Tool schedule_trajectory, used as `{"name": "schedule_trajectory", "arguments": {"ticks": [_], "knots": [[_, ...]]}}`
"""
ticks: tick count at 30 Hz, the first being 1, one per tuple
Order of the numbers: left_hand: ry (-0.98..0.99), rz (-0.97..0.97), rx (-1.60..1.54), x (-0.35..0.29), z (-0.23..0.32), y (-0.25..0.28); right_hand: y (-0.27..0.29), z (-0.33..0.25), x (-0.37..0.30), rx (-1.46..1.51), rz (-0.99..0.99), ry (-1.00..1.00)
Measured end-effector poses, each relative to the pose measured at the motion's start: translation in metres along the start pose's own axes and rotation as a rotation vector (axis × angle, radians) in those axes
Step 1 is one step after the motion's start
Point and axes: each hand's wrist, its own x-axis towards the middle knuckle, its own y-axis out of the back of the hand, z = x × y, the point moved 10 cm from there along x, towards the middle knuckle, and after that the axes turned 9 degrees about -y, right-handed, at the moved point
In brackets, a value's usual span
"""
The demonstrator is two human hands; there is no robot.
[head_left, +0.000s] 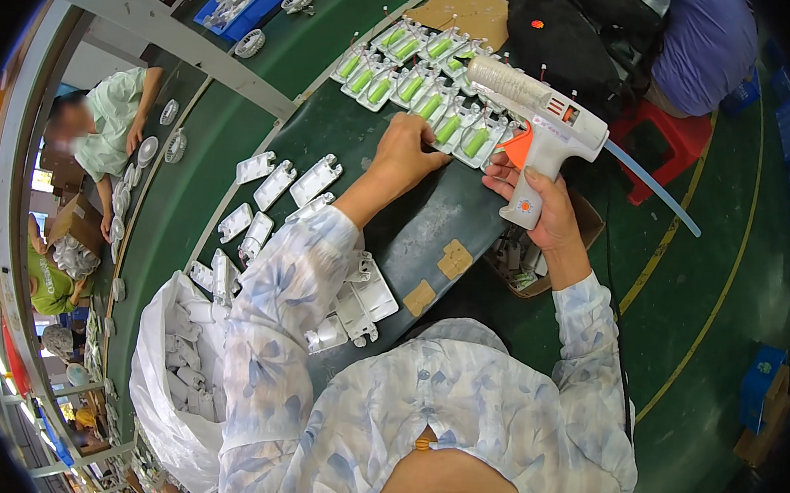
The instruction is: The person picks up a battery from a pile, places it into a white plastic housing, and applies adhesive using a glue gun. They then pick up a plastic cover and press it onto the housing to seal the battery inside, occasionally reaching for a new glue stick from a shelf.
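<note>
From the head view, we see a white glue gun (564, 123) with an orange trigger (516, 149) and a pale blue stick (653, 188) at its rear, above the table's right edge. Our right hand (545, 202) wraps its handle; our left hand (406, 156), fingers bunched, meets the white housings (471, 160), its hold unclear. The gun's long axis slants, nozzle toward upper left.

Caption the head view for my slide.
Right hand grips a glue gun; left hand is at white casings with green cells.
</note>
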Motion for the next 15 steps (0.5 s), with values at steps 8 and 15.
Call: {"name": "schedule_trajectory", "arguments": {"ticks": [8, 15], "knots": [[0.208, -0.084, 0.155, -0.007, -0.054, 0.032, -0.01, 0.005, 0.001, 0.027, -0.018, -0.015], [-0.014, -0.128, 0.077, 0.015, -0.032, 0.009, -0.02, 0.013, 0.025, -0.015, -0.05, -0.051]]}}
